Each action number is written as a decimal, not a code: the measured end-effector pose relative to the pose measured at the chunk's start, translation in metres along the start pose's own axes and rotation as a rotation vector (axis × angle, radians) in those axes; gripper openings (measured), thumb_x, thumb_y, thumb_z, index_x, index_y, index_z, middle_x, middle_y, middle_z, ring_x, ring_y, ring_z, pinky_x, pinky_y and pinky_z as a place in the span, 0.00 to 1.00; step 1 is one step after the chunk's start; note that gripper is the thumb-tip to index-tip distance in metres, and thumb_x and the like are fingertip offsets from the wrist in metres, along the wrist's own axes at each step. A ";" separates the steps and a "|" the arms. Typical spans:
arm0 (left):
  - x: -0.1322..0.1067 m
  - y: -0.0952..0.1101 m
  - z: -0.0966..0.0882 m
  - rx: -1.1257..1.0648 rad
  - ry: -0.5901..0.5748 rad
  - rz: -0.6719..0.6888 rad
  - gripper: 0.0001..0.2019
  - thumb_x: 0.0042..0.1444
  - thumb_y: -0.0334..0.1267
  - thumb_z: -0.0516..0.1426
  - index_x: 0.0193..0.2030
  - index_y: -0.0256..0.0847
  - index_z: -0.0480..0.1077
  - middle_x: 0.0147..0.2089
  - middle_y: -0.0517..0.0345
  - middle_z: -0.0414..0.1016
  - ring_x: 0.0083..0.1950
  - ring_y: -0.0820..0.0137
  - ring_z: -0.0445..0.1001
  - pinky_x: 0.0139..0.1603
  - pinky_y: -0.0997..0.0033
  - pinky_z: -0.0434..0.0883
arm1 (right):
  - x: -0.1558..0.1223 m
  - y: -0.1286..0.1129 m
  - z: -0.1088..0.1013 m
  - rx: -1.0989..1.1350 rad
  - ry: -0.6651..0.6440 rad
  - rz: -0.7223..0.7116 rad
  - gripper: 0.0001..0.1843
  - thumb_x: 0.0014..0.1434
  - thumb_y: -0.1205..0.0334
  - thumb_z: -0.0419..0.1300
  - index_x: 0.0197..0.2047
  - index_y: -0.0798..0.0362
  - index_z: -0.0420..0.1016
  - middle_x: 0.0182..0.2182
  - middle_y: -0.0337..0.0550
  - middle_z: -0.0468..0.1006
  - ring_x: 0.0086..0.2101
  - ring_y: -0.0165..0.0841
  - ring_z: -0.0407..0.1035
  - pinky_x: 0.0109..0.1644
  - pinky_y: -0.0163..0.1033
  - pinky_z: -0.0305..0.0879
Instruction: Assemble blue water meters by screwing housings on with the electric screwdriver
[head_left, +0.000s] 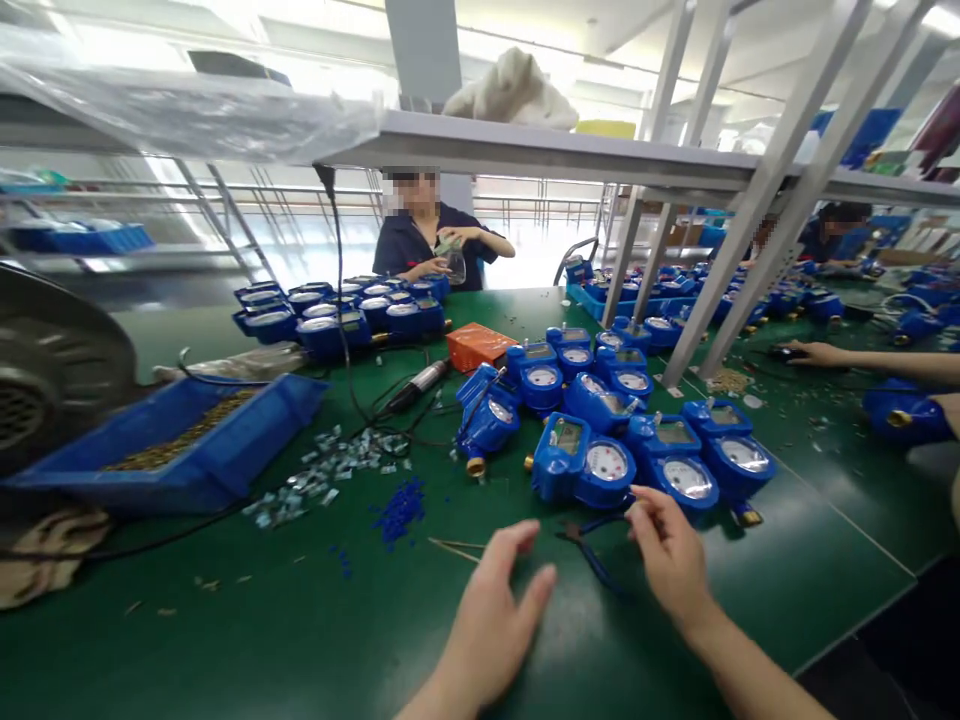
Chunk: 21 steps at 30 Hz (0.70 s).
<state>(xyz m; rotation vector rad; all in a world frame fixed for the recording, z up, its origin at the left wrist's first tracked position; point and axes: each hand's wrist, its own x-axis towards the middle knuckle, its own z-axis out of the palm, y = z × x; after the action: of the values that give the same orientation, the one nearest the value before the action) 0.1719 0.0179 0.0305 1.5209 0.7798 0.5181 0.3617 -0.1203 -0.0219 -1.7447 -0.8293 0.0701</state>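
Note:
My left hand is held over the green table with thumb and fingers apart, nothing in it. Near its fingertips lie thin brass-coloured strands. My right hand has thumb and fingers closed at the end of one handle of the dark-blue-handled pliers, whose handles are spread. Its fingertips partly hide that handle's end. Just beyond the pliers stands a blue water meter with a round white dial and a small display. Another blue meter sits right behind my right hand.
Left are a blue bin of small brass parts, scattered clear pieces and blue bits. An orange box, a black-corded tool and several meters lie beyond. Metal posts rise on the right. Co-workers sit across and right.

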 end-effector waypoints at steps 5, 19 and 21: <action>0.071 0.026 0.042 -0.290 0.221 -0.275 0.46 0.56 0.53 0.64 0.72 0.35 0.46 0.62 0.34 0.67 0.61 0.52 0.70 0.62 0.47 0.66 | -0.015 0.012 0.008 -0.144 0.175 0.043 0.22 0.71 0.50 0.50 0.60 0.55 0.63 0.45 0.47 0.74 0.42 0.35 0.73 0.46 0.45 0.74; 0.074 0.052 0.042 -0.645 0.272 -0.304 0.15 0.57 0.41 0.62 0.49 0.41 0.72 0.43 0.53 0.78 0.41 0.64 0.78 0.39 0.58 0.79 | -0.042 0.016 0.035 -0.677 -0.156 -0.112 0.14 0.66 0.63 0.59 0.55 0.52 0.71 0.55 0.47 0.70 0.56 0.42 0.65 0.61 0.56 0.66; 0.056 0.062 0.017 -0.658 0.275 -0.289 0.12 0.57 0.40 0.60 0.48 0.43 0.74 0.41 0.55 0.80 0.40 0.64 0.79 0.38 0.57 0.80 | -0.043 0.019 0.033 -0.705 -0.166 -0.095 0.13 0.66 0.63 0.59 0.54 0.53 0.71 0.53 0.47 0.70 0.54 0.40 0.66 0.59 0.54 0.68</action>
<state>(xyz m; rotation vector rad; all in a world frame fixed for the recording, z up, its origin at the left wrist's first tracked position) 0.2324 0.0485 0.0824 0.7243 0.9080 0.6902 0.3240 -0.1189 -0.0658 -2.3742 -1.1466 -0.1633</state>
